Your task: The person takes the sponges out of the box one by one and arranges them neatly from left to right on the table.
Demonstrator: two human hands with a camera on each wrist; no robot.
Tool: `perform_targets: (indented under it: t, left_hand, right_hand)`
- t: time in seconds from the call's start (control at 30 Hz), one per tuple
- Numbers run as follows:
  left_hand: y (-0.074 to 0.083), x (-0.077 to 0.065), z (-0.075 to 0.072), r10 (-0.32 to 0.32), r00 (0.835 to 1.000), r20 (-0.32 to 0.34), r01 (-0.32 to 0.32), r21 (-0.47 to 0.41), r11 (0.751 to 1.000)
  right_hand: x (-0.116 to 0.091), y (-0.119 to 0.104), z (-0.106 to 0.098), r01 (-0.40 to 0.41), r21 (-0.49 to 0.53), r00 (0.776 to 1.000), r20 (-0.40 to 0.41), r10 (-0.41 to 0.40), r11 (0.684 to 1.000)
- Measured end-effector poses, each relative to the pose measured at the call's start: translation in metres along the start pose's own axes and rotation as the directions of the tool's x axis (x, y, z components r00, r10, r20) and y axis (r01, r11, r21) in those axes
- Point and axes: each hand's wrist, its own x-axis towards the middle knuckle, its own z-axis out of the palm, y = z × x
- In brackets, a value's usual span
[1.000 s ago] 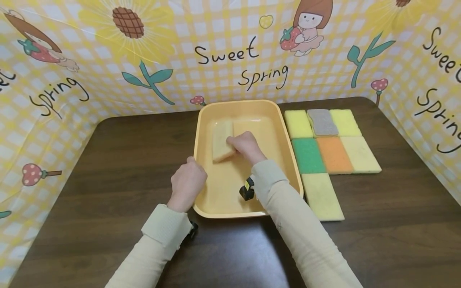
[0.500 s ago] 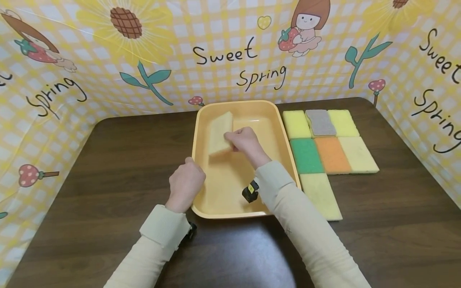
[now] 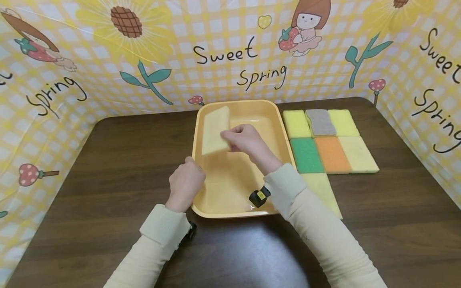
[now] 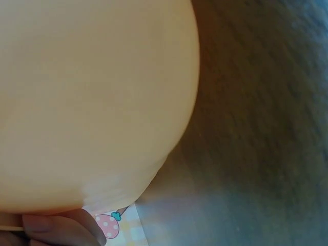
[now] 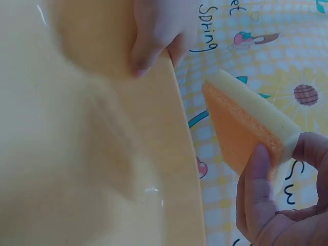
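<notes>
My right hand (image 3: 248,142) pinches a sponge (image 3: 215,131) by its near right edge, over the left part of a yellow plastic tray (image 3: 234,213). In the right wrist view the sponge (image 5: 241,123) shows an orange face and a pale yellow body, between the thumb and fingers. My left hand (image 3: 186,182) grips the tray's left rim. From the right wrist view, the left hand (image 5: 161,31) has a digit inside the wall and others outside it. The left wrist view shows its fingers (image 4: 59,230) only partly, below the tray's wall (image 4: 102,102).
Right of the tray, several sponges lie flat in rows: yellow (image 3: 297,124), grey-topped (image 3: 321,122), green (image 3: 307,155), orange (image 3: 332,155) and pale yellow (image 3: 320,190). A dark wooden table (image 3: 119,172) carries everything. A printed cloth (image 3: 223,24) stands behind.
The sponge has risen off the tray floor, tilted, and shifted slightly left and toward the back in my right hand. My left hand stays on the rim.
</notes>
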Motion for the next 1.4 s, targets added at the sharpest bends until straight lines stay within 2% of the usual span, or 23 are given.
perform_targets:
  t: [0.2,0.43,0.73,1.17,1.4]
  left_hand:
    - [0.001,0.0,-0.001,-0.008,1.0,0.012,0.008,-0.003,1.0]
    - [0.001,-0.001,0.0,-0.006,1.0,0.0,0.006,0.001,1.0]
    - [0.0,0.0,0.0,-0.008,1.0,0.002,0.008,-0.009,1.0]
    - [0.001,-0.001,0.0,-0.014,1.0,0.003,0.014,-0.008,1.0]
    - [0.0,-0.001,0.0,-0.02,1.0,0.008,0.02,-0.004,1.0]
  right_hand:
    - [-0.012,-0.003,-0.008,-0.004,-0.009,0.999,0.047,0.005,1.0]
    - [-0.027,-0.004,-0.018,0.005,-0.032,0.999,0.046,-0.004,0.999]
    - [-0.045,0.006,-0.039,0.047,-0.062,0.998,0.055,-0.043,0.997]
    - [-0.074,0.019,-0.069,0.038,-0.138,0.998,0.047,-0.032,0.99]
    - [-0.084,0.025,-0.085,0.071,-0.16,0.997,0.045,-0.064,0.985]
